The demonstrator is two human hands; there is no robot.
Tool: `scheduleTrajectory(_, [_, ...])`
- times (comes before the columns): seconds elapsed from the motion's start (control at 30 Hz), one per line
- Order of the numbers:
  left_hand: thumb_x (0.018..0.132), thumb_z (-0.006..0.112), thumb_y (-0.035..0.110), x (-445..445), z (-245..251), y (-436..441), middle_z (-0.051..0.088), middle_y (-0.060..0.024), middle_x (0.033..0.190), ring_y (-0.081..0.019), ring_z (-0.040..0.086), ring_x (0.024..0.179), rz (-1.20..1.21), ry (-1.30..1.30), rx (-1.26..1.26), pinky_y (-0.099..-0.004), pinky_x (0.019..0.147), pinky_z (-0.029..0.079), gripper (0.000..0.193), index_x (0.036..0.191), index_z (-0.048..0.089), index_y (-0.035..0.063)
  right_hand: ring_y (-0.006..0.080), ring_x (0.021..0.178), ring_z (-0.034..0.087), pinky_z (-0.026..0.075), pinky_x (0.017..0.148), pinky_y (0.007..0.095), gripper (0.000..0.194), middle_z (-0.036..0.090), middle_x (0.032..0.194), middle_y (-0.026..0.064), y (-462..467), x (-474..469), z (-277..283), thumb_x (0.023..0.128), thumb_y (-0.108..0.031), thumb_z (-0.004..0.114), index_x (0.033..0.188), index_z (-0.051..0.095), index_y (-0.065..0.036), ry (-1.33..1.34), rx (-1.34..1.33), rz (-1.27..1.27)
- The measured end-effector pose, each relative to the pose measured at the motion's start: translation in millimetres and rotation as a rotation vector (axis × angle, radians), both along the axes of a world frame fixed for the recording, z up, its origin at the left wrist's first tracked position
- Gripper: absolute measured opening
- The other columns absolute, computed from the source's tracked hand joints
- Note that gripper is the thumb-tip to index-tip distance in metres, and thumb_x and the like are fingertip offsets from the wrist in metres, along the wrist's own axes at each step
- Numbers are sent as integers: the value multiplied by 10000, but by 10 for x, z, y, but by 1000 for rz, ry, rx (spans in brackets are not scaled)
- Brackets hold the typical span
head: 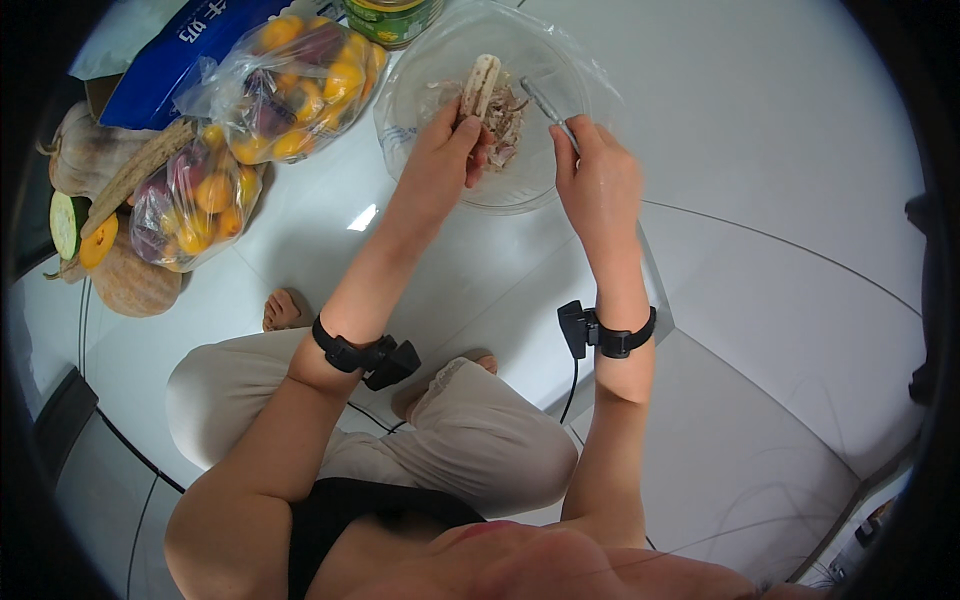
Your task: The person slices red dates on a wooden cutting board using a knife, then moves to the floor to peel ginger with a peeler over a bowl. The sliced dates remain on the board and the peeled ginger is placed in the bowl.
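Observation:
My left hand (pixel 453 144) grips a pale, elongated piece of root-like food (pixel 480 84) with a dark groove along it; its exact kind is unclear. It is held above a clear round bowl (pixel 517 205), over which a thin plastic bag (pixel 405 82) is spread. Inside lie brownish scraps that look like peelings (pixel 504 139). In my right hand (pixel 598 172) is a slim silver-grey metal tool (pixel 541 100), perhaps a peeler or small knife. Its tip points up and left towards the held piece, apart from it. My fingers hide its lower end.
Left of the bowl lie two clear bags of orange and purple fruit (pixel 300 97). Beyond are a blue printed bag (pixel 161 67), pumpkin-like squashes (pixel 135 274), a long brown root (pixel 139 172) and a green-labelled jar (pixel 394 22). A cable (pixel 574 390) hangs from my right wrist device.

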State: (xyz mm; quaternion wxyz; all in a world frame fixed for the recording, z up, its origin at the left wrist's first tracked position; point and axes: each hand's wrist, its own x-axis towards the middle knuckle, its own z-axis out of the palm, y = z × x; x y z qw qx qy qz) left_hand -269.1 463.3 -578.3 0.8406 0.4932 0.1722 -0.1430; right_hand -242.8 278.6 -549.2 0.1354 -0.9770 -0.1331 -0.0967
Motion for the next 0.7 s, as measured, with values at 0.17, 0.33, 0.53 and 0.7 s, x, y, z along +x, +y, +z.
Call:
scheduleTrajectory(0.17, [1115, 432, 203, 36, 6, -8, 585, 3, 896, -79, 492, 715, 79, -56, -88, -246, 635, 424, 239, 1224, 576, 47, 350, 614, 613, 473, 551, 424, 176, 632, 735, 137, 27, 0, 5, 987, -208, 691, 931, 636, -50, 24, 119, -17])
scheduleTrajectory(0.33, [1121, 425, 210, 58, -24, -9, 603, -19, 935, -106, 549, 783, 39, -74, -182, -268, 690, 451, 249, 1211, 578, 35, 323, 569, 559, 436, 537, 400, 183, 613, 699, 145, 56, -18, 72, 989, -187, 691, 916, 635, -28, 118, 291, -36])
scheduleTrajectory(0.53, [1126, 414, 209, 164, 14, -92, 622, -38, 1029, -178, 670, 1009, 343, -87, -336, -309, 787, 511, 256, 1185, 583, 26, 117, 559, 421, 374, 536, 290, 228, 548, 643, 40, 71, -36, 14, 1023, -226, 680, 938, 640, -18, 158, 425, -22])
scheduleTrajectory(0.7, [1121, 403, 197, 219, 20, -124, 616, -45, 1037, -188, 676, 1035, 276, -64, -240, -333, 884, 552, 276, 1240, 577, 19, 92, 569, 434, 381, 545, 275, 222, 569, 649, 18, 66, -52, -35, 1032, -224, 666, 939, 643, -23, 197, 451, -47])
